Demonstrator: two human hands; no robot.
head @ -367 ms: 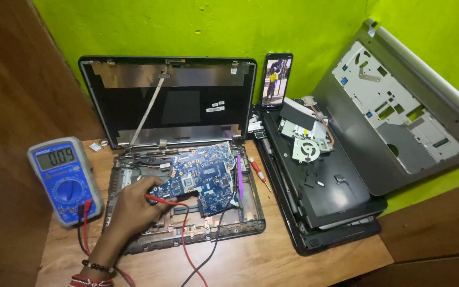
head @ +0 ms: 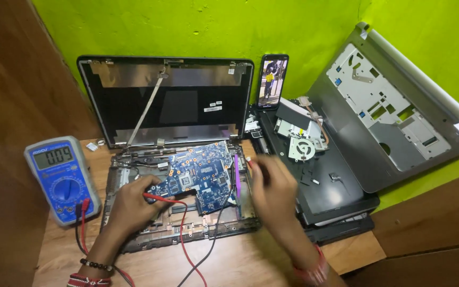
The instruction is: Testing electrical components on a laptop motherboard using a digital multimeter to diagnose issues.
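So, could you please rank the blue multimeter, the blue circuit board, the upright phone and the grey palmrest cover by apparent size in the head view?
1. Grey palmrest cover
2. Blue circuit board, blue multimeter: alike
3. Upright phone

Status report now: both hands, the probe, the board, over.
Left hand grips red probe, tip on blue circuit board. Right hand blurred above board's right edge, grip unclear. Red and black leads trail over laptop base.

A wooden table (head: 251, 263) carries an opened laptop chassis (head: 176, 234) at its centre. At nine o'clock a blue multimeter (head: 62, 178) lies flat. At three o'clock sits a stack of black laptop bases (head: 336, 204), a grey palmrest cover (head: 394, 117) leaning beyond.
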